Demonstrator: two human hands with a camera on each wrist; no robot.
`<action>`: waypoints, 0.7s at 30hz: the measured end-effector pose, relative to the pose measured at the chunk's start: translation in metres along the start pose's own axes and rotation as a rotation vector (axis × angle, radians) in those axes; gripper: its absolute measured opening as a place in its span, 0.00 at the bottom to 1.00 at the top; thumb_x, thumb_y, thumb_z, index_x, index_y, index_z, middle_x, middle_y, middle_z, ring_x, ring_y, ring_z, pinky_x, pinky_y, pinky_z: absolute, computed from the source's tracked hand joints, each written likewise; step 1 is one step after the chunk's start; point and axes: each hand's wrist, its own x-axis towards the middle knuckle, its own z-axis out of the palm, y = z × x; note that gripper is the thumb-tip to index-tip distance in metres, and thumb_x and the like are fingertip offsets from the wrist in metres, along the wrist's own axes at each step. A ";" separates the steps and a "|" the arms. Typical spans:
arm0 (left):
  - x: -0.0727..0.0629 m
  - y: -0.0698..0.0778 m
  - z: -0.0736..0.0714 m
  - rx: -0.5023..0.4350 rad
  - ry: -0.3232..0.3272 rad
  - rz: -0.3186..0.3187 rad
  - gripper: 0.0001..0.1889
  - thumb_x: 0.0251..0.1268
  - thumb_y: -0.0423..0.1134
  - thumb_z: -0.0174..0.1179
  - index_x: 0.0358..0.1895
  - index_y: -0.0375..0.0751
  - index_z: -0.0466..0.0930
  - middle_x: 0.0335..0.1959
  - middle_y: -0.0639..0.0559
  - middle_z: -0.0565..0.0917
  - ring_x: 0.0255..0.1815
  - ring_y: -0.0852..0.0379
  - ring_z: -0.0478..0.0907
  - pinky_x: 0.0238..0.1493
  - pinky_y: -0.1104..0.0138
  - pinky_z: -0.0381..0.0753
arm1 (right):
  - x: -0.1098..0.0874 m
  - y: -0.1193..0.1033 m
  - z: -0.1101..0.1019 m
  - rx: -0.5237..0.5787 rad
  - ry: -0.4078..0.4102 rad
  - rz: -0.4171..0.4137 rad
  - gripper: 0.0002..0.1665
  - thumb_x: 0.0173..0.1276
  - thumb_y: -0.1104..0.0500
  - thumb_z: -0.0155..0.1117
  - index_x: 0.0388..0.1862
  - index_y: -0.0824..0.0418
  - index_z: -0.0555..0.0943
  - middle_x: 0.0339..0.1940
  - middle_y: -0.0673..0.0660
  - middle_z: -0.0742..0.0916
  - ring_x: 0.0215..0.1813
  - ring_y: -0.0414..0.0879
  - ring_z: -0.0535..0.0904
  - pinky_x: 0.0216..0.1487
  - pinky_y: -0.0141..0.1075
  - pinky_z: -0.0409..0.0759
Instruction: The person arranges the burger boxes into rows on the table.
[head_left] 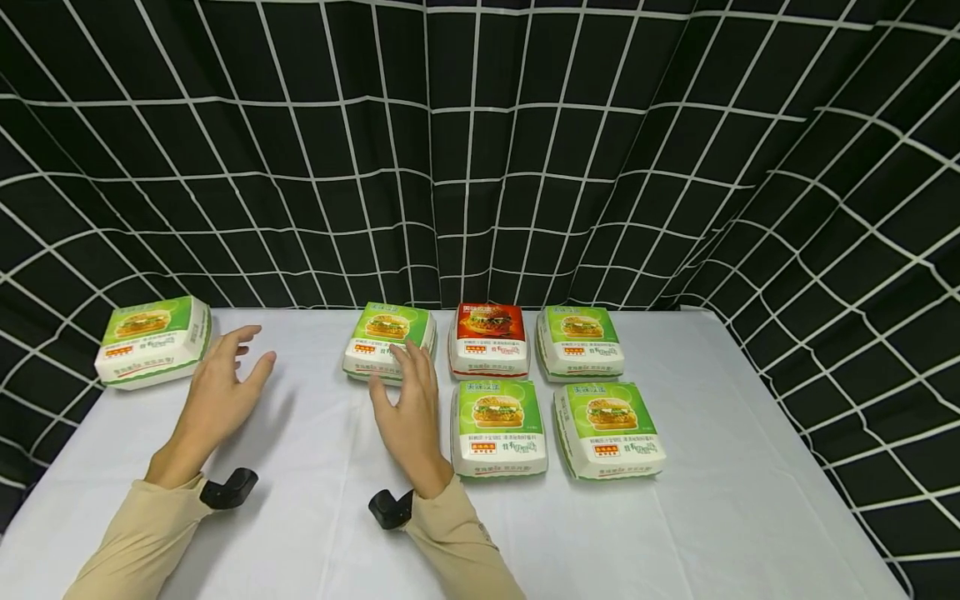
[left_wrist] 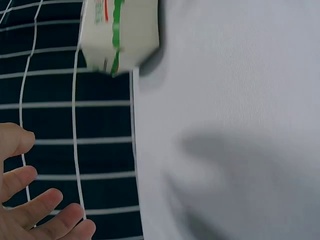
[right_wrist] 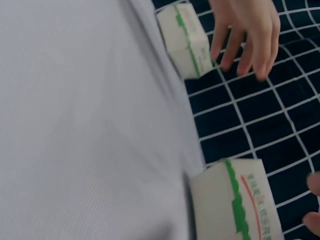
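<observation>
My left hand [head_left: 225, 387] hovers just right of a green and white burger box [head_left: 150, 337] at the table's far left corner. Its fingers are spread and hold nothing; the left wrist view shows the same hand [left_wrist: 40, 205] below the box [left_wrist: 125, 35]. My right hand [head_left: 412, 408] reaches forward with loosely bent fingers, which overlap the front right of another green burger box [head_left: 386, 329] in the head view. In the right wrist view this box [right_wrist: 235, 205] lies left of the fingertips [right_wrist: 314, 220], with a gap between them.
To the right stand a red burger box [head_left: 491, 333] and a green one [head_left: 581, 333] in the back row. Two more green boxes, one [head_left: 498, 425] beside the other [head_left: 607, 425], form a front row. A black curtain [head_left: 480, 150] with white grid lines hangs behind the white table [head_left: 750, 483].
</observation>
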 end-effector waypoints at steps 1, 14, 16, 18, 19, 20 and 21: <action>0.000 -0.003 -0.004 0.010 0.008 -0.004 0.26 0.74 0.40 0.53 0.69 0.30 0.66 0.63 0.28 0.71 0.59 0.31 0.69 0.53 0.42 0.71 | 0.000 0.002 0.000 -0.022 -0.019 0.007 0.28 0.69 0.57 0.62 0.66 0.63 0.74 0.74 0.64 0.70 0.79 0.63 0.57 0.78 0.57 0.56; -0.003 -0.037 -0.049 0.101 0.134 -0.140 0.27 0.72 0.39 0.52 0.69 0.27 0.65 0.61 0.22 0.68 0.60 0.27 0.66 0.49 0.47 0.66 | 0.004 0.011 0.001 -0.038 -0.022 -0.005 0.28 0.70 0.58 0.62 0.67 0.66 0.73 0.75 0.64 0.69 0.80 0.62 0.55 0.79 0.55 0.56; -0.003 -0.042 -0.055 0.108 0.137 -0.160 0.28 0.72 0.39 0.51 0.70 0.27 0.64 0.63 0.21 0.66 0.63 0.26 0.63 0.54 0.40 0.63 | 0.004 0.008 0.001 -0.024 -0.005 -0.016 0.28 0.69 0.59 0.62 0.67 0.65 0.73 0.75 0.63 0.70 0.80 0.62 0.55 0.79 0.55 0.56; -0.003 -0.046 -0.060 0.108 0.145 -0.170 0.28 0.71 0.38 0.51 0.70 0.27 0.63 0.64 0.20 0.64 0.64 0.24 0.60 0.59 0.37 0.58 | 0.005 0.003 0.002 -0.004 0.007 -0.033 0.28 0.68 0.60 0.62 0.67 0.64 0.73 0.75 0.63 0.70 0.80 0.61 0.56 0.79 0.54 0.56; -0.003 -0.049 -0.062 0.111 0.145 -0.176 0.29 0.71 0.39 0.51 0.71 0.28 0.63 0.65 0.19 0.63 0.65 0.24 0.58 0.60 0.36 0.56 | 0.005 0.000 0.002 0.013 0.004 -0.043 0.28 0.68 0.60 0.62 0.66 0.64 0.74 0.75 0.62 0.70 0.80 0.60 0.56 0.79 0.54 0.57; -0.003 -0.051 -0.064 0.112 0.145 -0.177 0.29 0.71 0.39 0.51 0.71 0.28 0.62 0.65 0.19 0.62 0.66 0.24 0.57 0.61 0.36 0.55 | 0.005 -0.003 0.003 0.027 -0.003 -0.052 0.28 0.68 0.61 0.62 0.67 0.64 0.74 0.75 0.62 0.70 0.80 0.59 0.57 0.79 0.53 0.57; -0.002 -0.053 -0.066 0.115 0.143 -0.179 0.29 0.71 0.39 0.50 0.71 0.27 0.62 0.66 0.19 0.61 0.66 0.24 0.56 0.62 0.36 0.54 | 0.005 -0.006 0.004 0.037 -0.014 -0.062 0.28 0.68 0.61 0.62 0.67 0.64 0.74 0.75 0.62 0.70 0.80 0.59 0.57 0.79 0.52 0.58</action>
